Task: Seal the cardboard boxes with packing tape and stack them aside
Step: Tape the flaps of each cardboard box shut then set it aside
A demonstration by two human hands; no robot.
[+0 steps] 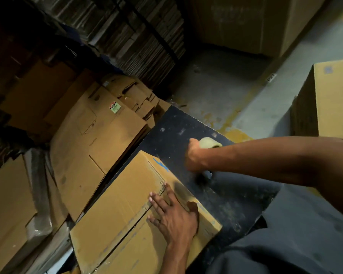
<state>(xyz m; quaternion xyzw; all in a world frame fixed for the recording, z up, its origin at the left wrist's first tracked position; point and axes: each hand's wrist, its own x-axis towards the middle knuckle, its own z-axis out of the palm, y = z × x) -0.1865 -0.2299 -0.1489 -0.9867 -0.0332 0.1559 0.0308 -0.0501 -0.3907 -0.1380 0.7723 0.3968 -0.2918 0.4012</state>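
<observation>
Cardboard box lying on a black table, at about seven o'clock from the centre of the view, its top flaps folded shut and meeting along a seam that runs toward one o'clock. No tape can be made out on that seam, though a faint sheen near the right-hand edge is too blurred to judge. Left hand rests flat on the flaps, fingers straight and spread across the seam, thumb toward the box's right edge; it presses and does not grip. Right hand, at three o'clock from the box's far corner, is closed in a fist round a tape dispenser; the pale tape roll shows above the knuckles and the dark lower end of the tool sits on or just above the table, which of the two cannot be told. The tool is near the box but apart from it.

Step in hand, as judged: holding the flaps closed while the tape is brought up to begin sealing. The next move would call for setting the tape's free end over the box edge in line with the seam, then drawing it along while the left hand keeps the flaps level.

Flattened cartons lie at ten o'clock; another made-up box stands at two o'clock.
</observation>
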